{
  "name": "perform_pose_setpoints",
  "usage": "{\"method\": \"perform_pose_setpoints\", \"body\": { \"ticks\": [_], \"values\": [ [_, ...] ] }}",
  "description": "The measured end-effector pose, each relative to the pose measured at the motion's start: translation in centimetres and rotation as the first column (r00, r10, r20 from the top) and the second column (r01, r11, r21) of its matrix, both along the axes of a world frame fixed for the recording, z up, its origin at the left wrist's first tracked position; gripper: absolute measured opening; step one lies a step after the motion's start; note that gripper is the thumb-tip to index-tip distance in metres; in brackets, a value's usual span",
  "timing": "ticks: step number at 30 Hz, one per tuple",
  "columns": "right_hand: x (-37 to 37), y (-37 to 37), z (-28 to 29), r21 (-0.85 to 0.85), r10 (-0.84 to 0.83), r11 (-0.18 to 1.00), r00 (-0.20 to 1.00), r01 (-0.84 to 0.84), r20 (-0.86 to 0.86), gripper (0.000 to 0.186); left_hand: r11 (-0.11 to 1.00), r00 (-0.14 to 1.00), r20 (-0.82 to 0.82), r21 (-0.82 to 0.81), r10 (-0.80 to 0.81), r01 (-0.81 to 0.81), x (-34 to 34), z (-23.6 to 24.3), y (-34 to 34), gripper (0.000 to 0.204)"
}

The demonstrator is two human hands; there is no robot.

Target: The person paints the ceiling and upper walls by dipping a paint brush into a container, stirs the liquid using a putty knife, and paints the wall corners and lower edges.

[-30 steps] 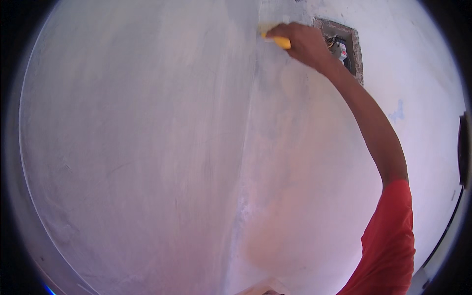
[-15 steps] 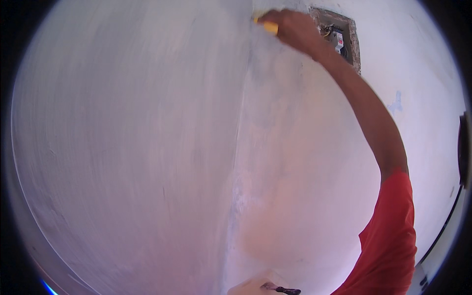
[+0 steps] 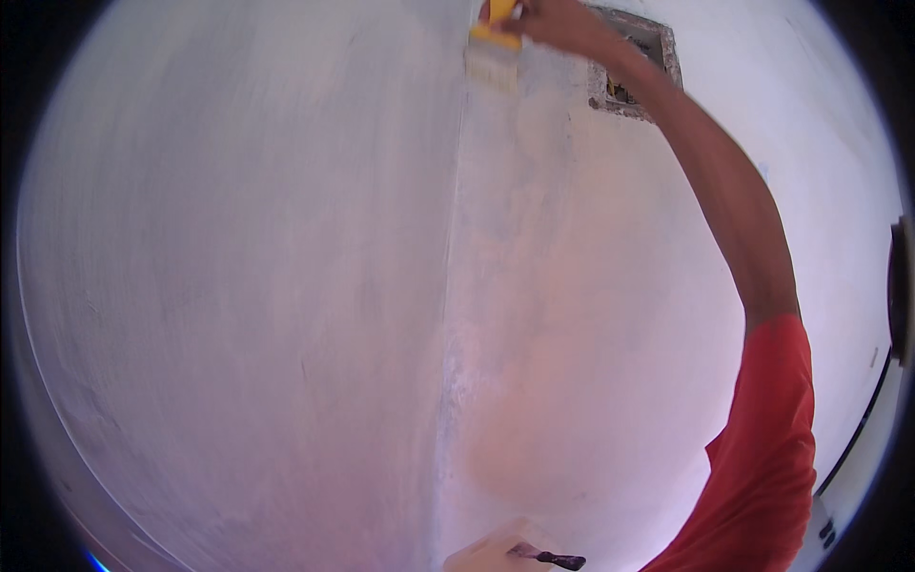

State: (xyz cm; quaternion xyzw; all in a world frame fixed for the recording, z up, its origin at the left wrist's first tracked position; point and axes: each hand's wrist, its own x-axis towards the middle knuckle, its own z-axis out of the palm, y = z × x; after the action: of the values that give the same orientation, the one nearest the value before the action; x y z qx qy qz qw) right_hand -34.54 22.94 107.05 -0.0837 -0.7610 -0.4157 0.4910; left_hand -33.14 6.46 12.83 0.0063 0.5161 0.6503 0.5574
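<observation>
The fingers of the right hand (image 3: 562, 21) are wrapped round the yellow handle of a paintbrush (image 3: 496, 55), held high with the arm stretched up. Whether the left hand's fingers are spread or curled cannot be told: only a pale blurred shape with a dark tool shows at the lower edge, and it is too unclear to name.

The white walls (image 3: 238, 286) fill nearly the whole view, two faces meeting in an inside corner (image 3: 448, 315) that runs from top to bottom. The right face looks patchy and creamier near the corner, the left face smoother.

The brush's pale bristles point down and lie on the wall just right of the corner line, near the top. As a judgement, good work here means keeping the bristles flat against the surface, drawing long even strokes along the corner, and feathering the edges so that no ridge is left.

A rough square recess (image 3: 634, 67) with bare edges sits just right of the hand; the bristles are best kept off it.
</observation>
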Motion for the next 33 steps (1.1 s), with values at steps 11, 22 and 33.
{"method": "perform_pose_setpoints", "body": {
  "ticks": [11,22,33],
  "values": [
    [-1.4,4.6,-10.9,0.517,-0.229,0.852,0.949,0.087,0.216,0.036,0.998,0.998,-0.023,0.039,-0.054,0.055,-1.9,0.0,2.1,0.084],
    [4.1,-0.4,-7.5,-0.326,0.205,0.934,0.965,-0.143,0.166,0.021,0.997,0.998,-0.043,0.059,-0.046,0.048,-2.2,0.0,2.7,0.086],
    [4.6,-2.0,11.1,0.281,0.045,0.959,0.953,0.043,-0.299,0.019,1.000,0.999,-0.024,-0.003,-0.031,0.031,-0.9,4.0,-0.4,0.088]
  ]
}}
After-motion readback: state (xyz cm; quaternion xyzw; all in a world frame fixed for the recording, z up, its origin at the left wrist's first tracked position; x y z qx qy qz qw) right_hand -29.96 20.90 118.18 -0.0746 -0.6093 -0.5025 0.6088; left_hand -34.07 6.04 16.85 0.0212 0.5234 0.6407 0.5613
